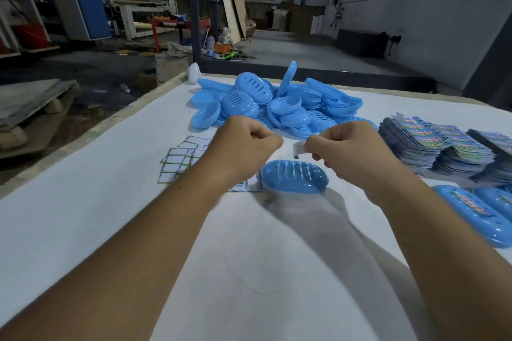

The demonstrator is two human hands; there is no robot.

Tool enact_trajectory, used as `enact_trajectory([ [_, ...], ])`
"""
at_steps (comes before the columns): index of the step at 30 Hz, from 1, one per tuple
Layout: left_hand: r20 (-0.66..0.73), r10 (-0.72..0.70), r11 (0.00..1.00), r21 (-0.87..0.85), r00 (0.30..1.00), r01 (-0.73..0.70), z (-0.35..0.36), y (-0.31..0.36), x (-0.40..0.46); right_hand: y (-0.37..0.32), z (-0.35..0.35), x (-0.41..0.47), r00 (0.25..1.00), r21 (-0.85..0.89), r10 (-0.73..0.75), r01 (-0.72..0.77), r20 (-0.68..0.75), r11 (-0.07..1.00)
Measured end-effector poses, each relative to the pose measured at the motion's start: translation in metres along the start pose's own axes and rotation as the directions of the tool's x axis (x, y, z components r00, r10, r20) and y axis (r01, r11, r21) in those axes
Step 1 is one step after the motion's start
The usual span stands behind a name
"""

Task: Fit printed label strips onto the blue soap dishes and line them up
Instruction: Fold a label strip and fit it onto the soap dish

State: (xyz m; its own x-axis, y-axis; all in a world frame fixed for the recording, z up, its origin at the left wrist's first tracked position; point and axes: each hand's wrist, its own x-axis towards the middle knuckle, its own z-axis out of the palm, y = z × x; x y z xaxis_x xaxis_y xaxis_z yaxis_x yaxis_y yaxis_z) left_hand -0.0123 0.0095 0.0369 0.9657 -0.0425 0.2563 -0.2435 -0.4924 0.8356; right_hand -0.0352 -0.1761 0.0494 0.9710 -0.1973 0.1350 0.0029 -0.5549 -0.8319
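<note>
Your right hand [340,152] pinches a strip [298,149], left hand [243,144] clenched, above one bare dish [295,176]; few labelled dishes [471,210] lined up, pile [266,102] remains.

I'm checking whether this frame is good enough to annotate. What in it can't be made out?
Head view only:
- What the left hand grips, if anything: its curled fingers hide it.
- The white strip in the right hand: mostly covered by fingers; print unreadable.
- The labelled dishes at right: cut off by the frame edge, so their count is unknown.
- Print on the label stacks: too small and blurred.
- The small cards: partly behind the left forearm.
</note>
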Motion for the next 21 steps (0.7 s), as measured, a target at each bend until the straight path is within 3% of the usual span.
enact_trajectory([
  [3,0.082,0.039,0.988,-0.149,0.996,-0.026,0.008,0.006,-0.006,-0.002,0.002,-0.002,0.999,-0.033,-0.051,0.051,-0.01,0.998],
  [7,0.149,0.03,0.99,-0.14,0.988,-0.009,0.011,0.009,-0.011,-0.005,0.002,-0.003,0.994,-0.035,-0.102,0.101,-0.025,0.994],
  [21,0.15,0.007,0.988,-0.152,0.989,0.016,0.013,0.009,-0.012,-0.003,0.0,-0.001,0.993,0.019,-0.119,0.118,0.022,0.993],
])
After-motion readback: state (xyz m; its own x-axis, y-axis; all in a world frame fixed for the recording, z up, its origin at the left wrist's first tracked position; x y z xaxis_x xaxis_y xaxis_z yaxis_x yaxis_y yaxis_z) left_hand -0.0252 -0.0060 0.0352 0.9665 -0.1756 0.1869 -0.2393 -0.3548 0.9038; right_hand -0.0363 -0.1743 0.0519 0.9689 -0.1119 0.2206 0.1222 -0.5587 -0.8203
